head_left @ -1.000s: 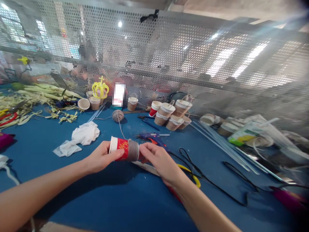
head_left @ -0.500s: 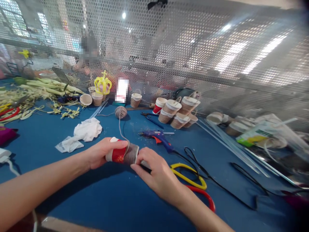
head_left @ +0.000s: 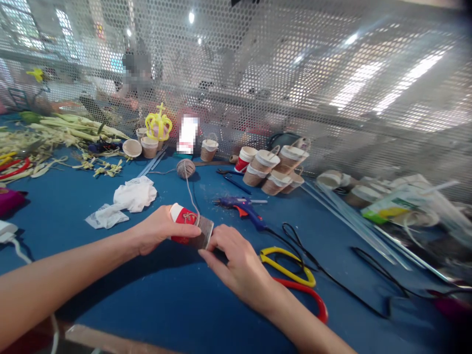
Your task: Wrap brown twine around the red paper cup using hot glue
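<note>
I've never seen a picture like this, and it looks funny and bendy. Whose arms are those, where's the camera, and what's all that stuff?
There's no robot here, just a person's two bare hands. The camera sits on that person's head, looking forward and down, so you see about what they'd see.

The left hand holds a red and white cup partly wrapped in grey yarn. The right hand is at its wrapped end. A strand runs from the cup to a yarn ball.

On the blue table lie a blue glue gun, scissors with yellow and red handles, and crumpled white material. Brown cups stand farther back.
</note>
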{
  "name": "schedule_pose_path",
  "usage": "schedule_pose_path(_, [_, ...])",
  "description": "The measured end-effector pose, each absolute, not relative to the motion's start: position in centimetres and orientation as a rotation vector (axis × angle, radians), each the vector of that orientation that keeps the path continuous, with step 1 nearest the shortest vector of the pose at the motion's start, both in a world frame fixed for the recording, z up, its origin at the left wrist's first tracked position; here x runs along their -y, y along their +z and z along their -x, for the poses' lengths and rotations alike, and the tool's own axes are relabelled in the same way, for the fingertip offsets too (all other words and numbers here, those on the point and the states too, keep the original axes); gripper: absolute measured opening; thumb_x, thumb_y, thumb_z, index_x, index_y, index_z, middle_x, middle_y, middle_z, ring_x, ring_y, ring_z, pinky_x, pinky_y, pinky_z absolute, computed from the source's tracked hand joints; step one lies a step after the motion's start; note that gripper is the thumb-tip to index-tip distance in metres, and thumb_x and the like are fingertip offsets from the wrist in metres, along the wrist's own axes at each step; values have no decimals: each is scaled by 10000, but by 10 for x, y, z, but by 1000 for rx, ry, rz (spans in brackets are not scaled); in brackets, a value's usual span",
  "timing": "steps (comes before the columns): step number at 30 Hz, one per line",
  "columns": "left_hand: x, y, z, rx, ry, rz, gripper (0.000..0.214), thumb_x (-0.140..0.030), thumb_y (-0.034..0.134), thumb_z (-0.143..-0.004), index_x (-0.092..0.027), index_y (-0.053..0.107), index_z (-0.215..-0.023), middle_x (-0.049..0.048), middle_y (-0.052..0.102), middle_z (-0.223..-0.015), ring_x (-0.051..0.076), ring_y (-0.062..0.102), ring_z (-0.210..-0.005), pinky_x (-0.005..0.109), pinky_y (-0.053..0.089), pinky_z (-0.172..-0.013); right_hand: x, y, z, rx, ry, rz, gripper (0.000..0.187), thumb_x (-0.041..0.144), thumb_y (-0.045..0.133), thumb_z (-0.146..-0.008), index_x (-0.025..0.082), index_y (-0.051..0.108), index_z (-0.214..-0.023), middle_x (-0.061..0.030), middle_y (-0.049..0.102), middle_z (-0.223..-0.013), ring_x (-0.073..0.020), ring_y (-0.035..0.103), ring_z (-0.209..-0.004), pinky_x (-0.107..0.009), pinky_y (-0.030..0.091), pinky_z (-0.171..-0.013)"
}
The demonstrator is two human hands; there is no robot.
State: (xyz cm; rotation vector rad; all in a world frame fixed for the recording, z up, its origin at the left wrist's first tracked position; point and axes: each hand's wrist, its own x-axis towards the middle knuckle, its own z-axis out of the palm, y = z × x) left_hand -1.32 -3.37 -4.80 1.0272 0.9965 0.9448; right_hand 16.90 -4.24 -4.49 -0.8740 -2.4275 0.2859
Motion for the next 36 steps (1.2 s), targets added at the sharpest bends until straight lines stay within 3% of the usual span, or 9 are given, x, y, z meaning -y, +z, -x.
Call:
schedule_pose_path(15, [34,-51,11,-933,1008,-1002,159,-234,632,-614,-111,616,-715,-12,592,-598,89,487,-534,199,364,-539,36,-47,-171,2291,314,1049,132,217,562,-735,197,443,-681,-27,544,-685,-158,491,-643,-300,400,-603])
schedule_pose_path(18, [36,-51,9,-976,997,-1079,133,-226,604,-635,-120,605,-716,-14,576,-607,89,474,-543,204,355,-543,35,-44,-172,2172,259,1005,106,238,543,-760,188,472,-820,-66,563,-824,-186,522,-786,-338,433,-703])
schedule_pose_path(23, [39,-53,7,-1071,957,-1197,94,-215,582,-637,-132,538,-633,-49,482,-551,72,390,-509,195,288,-487,38,-43,-171,2366,204,813,290,268,482,-820,188,459,-1098,-115,519,-1140,-232,440,-1089,-428,376,-888])
schedule_pose_path(32, [42,-53,6,-1038,905,-1294,197,-294,558,-684,-142,476,-589,-65,393,-531,70,337,-509,197,253,-480,41,-46,-168,2495,190,787,483,427,461,-818,117,454,-1189,-158,448,-1247,-250,350,-1186,-442,340,-942])
schedule_pose_path(36, [40,-55,6,-1058,908,-1259,228,-343,562,-694,-132,513,-625,-56,430,-537,70,352,-498,198,261,-480,36,-47,-171,2398,324,784,432,403,470,-820,130,479,-1155,-146,475,-1224,-226,399,-1156,-409,365,-935])
